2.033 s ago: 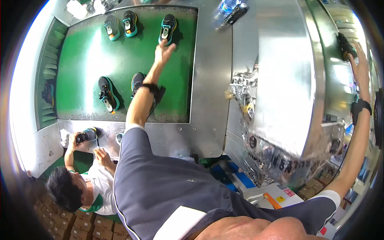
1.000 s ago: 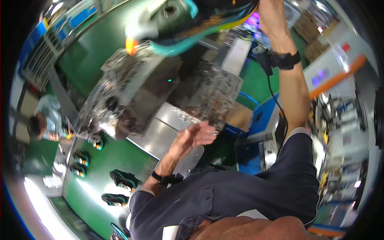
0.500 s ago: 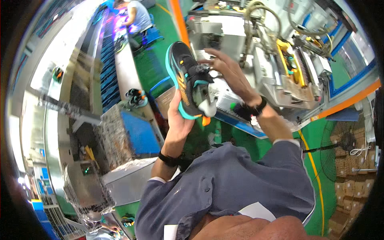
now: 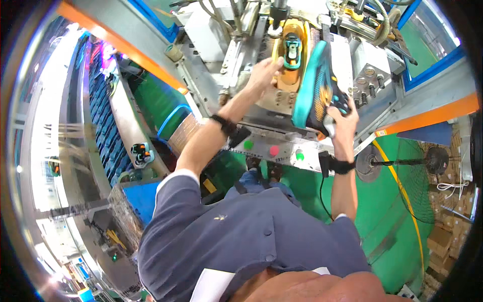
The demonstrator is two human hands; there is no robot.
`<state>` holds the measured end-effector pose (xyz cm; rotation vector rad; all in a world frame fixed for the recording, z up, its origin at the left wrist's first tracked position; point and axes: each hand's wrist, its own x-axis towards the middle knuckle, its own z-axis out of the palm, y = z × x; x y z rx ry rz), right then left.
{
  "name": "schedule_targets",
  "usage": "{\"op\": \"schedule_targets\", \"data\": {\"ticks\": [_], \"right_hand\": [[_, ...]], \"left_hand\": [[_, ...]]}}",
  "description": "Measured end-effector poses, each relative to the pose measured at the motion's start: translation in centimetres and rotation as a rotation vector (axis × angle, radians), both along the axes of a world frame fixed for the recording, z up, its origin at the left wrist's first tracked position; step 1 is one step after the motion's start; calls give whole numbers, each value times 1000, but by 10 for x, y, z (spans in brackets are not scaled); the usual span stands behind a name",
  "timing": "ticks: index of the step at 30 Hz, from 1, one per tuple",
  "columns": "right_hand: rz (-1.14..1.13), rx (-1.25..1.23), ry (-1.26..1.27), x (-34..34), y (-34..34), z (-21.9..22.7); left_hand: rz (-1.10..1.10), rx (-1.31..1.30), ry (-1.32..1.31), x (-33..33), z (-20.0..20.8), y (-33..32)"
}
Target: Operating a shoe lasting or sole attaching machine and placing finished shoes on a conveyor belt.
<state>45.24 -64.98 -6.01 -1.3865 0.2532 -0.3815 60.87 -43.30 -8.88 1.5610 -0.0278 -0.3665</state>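
Sneaker (image 4: 320, 85), black with an orange pattern and a thick teal sole, stands on end at one o'clock from the worker, toe pointing away and sole turned toward nine o'clock. The right hand (image 4: 344, 121) has it by the heel end, fingers gripping around the ankle opening. The left hand (image 4: 265, 76) is at twelve o'clock, fingers bent at the near-left edge of a yellow cradle (image 4: 288, 80) in a machine. I can't tell from here whether those fingers close on anything. In the cradle sits a black-and-teal shoe (image 4: 292, 50), just beside the held sneaker toward its ten o'clock, with a metal shaft (image 4: 278, 12) above the cradle. Each wrist wears a black strap.

On the machine's near side, a white panel (image 4: 261, 147) carries a red button (image 4: 274, 150) between two green ones. At ten o'clock a pair of dark shoes (image 4: 142, 154) with teal soles rests on a pale ledge (image 4: 126, 118) alongside a conveyor (image 4: 103, 121). A black fan (image 4: 435, 161) stands at two o'clock, and cardboard boxes (image 4: 439, 239) are at three.
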Motion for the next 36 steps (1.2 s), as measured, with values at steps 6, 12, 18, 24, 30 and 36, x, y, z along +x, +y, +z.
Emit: {"op": "schedule_targets", "data": {"ticks": [6,12,18,24,30,36], "right_hand": [[-247,67,-80,-17,-40,10],[-492,-257,150,13,-54,24],[-85,-648,263,174,-96,45],[316,-1074,411,340,-16,0],[114,-1334,530,376,69,-93],[30,-1359,525,381,80,-145]], "left_hand": [[86,520,9,158,-83,-54],[117,771,31,194,-109,-77],[11,-385,362,150,-83,-7],[-10,-348,380,-4,15,126],[470,-172,271,-146,53,238],[1079,-192,234,-270,30,270]]}}
